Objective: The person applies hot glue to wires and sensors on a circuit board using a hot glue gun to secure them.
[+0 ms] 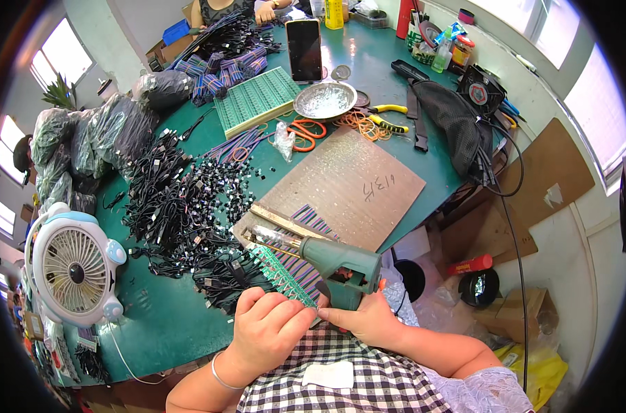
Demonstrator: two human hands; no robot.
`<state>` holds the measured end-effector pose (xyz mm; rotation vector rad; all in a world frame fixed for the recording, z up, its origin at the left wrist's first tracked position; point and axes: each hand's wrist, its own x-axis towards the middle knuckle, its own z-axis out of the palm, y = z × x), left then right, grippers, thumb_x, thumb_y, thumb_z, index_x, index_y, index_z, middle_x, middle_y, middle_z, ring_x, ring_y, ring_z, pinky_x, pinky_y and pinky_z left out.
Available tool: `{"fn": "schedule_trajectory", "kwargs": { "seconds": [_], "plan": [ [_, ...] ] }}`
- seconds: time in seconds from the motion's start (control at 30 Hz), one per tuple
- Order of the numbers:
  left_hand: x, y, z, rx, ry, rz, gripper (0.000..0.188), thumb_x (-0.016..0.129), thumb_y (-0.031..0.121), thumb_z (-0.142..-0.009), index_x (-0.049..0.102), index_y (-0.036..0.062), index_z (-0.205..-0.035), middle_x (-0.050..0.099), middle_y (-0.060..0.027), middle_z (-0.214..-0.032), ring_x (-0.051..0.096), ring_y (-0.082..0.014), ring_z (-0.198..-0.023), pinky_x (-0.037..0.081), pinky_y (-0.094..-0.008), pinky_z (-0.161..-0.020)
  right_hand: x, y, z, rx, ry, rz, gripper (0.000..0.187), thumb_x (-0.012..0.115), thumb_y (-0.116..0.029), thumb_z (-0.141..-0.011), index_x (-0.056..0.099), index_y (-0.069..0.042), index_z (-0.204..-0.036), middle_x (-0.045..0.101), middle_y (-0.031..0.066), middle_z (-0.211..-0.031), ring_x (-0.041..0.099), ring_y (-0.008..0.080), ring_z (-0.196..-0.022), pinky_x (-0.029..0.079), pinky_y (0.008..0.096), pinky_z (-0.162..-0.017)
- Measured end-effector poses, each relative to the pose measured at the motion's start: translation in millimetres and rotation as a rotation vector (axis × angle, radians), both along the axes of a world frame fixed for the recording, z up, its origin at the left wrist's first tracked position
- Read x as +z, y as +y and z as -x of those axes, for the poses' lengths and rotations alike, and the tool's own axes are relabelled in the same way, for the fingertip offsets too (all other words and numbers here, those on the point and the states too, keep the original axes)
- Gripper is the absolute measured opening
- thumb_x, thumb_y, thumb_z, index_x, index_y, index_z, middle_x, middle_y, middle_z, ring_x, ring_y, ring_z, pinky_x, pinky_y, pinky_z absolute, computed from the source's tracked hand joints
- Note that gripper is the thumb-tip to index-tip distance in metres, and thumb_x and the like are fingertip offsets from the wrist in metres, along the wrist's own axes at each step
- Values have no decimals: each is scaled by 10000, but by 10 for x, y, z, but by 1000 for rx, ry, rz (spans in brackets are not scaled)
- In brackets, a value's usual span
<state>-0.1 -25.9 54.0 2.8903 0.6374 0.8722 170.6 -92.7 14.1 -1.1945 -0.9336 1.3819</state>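
Careful: your right hand [361, 318] has its grip closed around the green soldering gun [337, 265], its tip seemingly touching the green circuit strip [285, 279] pinched shut in your left hand [268, 327] above the table [168, 323]. At nine o'clock, loose black cables [182, 220] could snag; a slip could burn your fingers.

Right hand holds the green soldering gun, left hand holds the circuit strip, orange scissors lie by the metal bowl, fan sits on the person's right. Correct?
Not quite: in the head view the white fan sits on the person's left. The rest stands: right hand, soldering gun, left hand, circuit strip, scissors, bowl.
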Motion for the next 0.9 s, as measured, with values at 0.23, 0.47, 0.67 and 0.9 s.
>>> {"fn": "schedule_trajectory", "kwargs": {
  "seconds": [0.23, 0.47, 0.67, 0.9],
  "plan": [
    [-51, 39, 13, -28, -58, 135, 188, 707, 68, -631, 611, 122, -782, 585, 22, -701, 539, -164, -636, 368, -316, -660, 20, -1, -16, 40, 4, 80, 156, 651, -72, -820, 579, -26, -950, 596, 14, -799, 547, 66, -655, 429, 203, -524],
    [-99, 42, 2, -1, -84, 296, 213, 731, 18, -622, 613, 78, -788, 567, -32, -691, 553, -214, -631, 425, -342, -585, 60, -2, -17, 24, 151, 164, 165, 628, -43, -815, 563, 9, -958, 607, 44, -836, 612, 117, -738, 493, 240, -600],
    [-38, 105, 55, 81, -140, 361, 191, 689, -5, -637, 638, 59, -809, 574, -57, -711, 581, -225, -635, 474, -312, -524, 47, -24, 0, -45, 263, 162, 154, 614, -23, -811, 560, 21, -949, 597, 60, -830, 608, 138, -729, 504, 269, -649],
    [132, 184, 193, 73, 63, 201, 153, 647, 34, -660, 647, 83, -804, 537, -22, -686, 551, -186, -586, 438, -293, -493, 65, -351, -317, -57, 79, 91, 166, 523, 10, -800, 577, 33, -956, 609, 135, -929, 611, 174, -765, 501, 312, -709]
  ]
}}
